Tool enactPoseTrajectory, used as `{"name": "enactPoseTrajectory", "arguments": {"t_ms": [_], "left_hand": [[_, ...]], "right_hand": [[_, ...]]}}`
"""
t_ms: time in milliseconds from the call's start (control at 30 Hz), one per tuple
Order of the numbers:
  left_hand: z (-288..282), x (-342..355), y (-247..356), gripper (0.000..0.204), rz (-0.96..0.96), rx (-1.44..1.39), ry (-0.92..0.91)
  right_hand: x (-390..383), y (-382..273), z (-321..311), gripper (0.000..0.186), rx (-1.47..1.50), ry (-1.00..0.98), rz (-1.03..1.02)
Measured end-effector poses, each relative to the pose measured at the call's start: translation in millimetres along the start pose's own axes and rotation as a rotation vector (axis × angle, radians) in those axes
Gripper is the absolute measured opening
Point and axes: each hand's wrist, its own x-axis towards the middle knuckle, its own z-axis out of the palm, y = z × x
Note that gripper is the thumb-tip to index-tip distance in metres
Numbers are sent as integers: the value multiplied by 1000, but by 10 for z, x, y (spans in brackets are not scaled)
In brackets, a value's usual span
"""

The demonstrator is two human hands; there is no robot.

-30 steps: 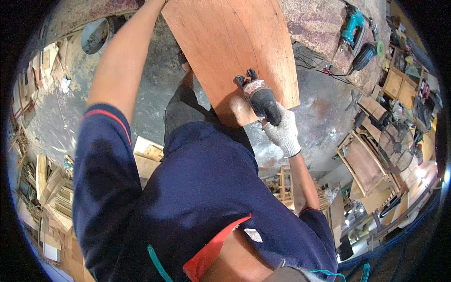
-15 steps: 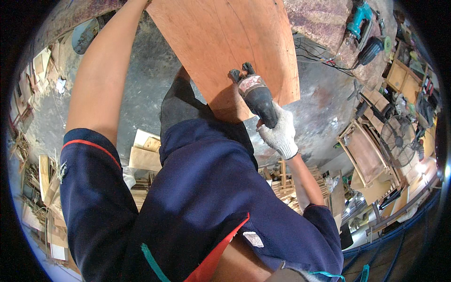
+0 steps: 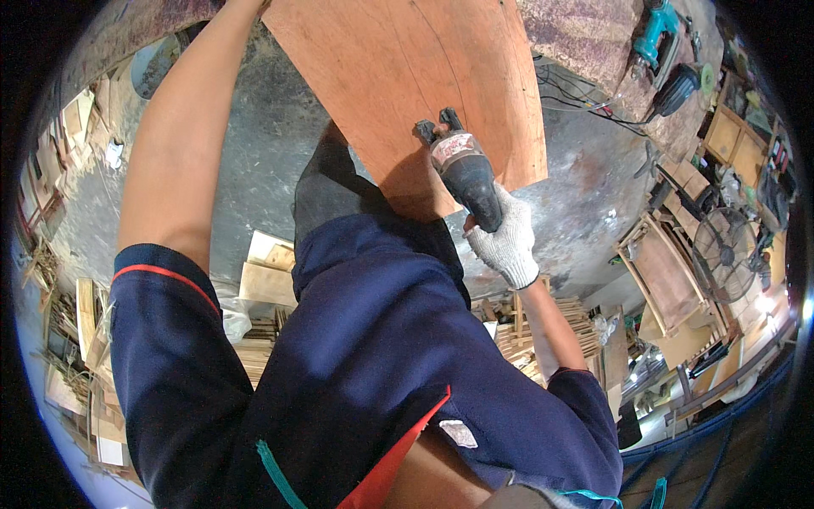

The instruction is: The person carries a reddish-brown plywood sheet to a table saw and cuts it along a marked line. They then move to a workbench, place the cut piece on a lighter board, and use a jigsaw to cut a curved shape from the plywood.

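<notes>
A reddish-brown wooden board [image 3: 398,76] with a dark curved line on it stretches from the top edge down to my legs. My right hand [image 3: 509,242], in a white knitted glove, is closed round the rear of a black barrel-shaped power tool [image 3: 468,174]. Its front end, with two dark stubs, rests over the board's lower part beside the line. My left arm [image 3: 182,144] reaches up to the board's upper left edge. Only a bit of the left hand [image 3: 254,4] shows there, and its fingers are out of sight.
On the worn bench at upper right lie a teal power tool [image 3: 655,38] and an angle grinder [image 3: 678,92], with black cables [image 3: 577,95] hanging nearby. A standing fan [image 3: 725,253] and a wooden frame [image 3: 666,276] are at right. Stacked wood strips [image 3: 551,327] lie behind me.
The whole view has shifted slightly, with the board and surroundings a little further right. My right hand keeps its hold on the tool, which has barely moved against the board.
</notes>
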Motion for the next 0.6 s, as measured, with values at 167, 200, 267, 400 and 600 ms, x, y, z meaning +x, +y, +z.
{"name": "enactPoseTrajectory", "arguments": {"t_ms": [167,200,267,400,600], "left_hand": [[-10,-1,9,80,-4,-6,-8],[-24,-4,21,80,-10,-13,-15],[-53,6,41,80,-10,-14,-26],[-29,14,9,79,-5,-1,-24],[-12,0,-2,79,5,-9,-8]], "right_hand": [[12,-51,3,32,28,-15,49],[9,-53,3,32,39,-26,72],[14,-5,20,43,22,-20,47],[35,-53,-13,50,47,-72,73],[45,-19,12,50,3,-62,66]]}}
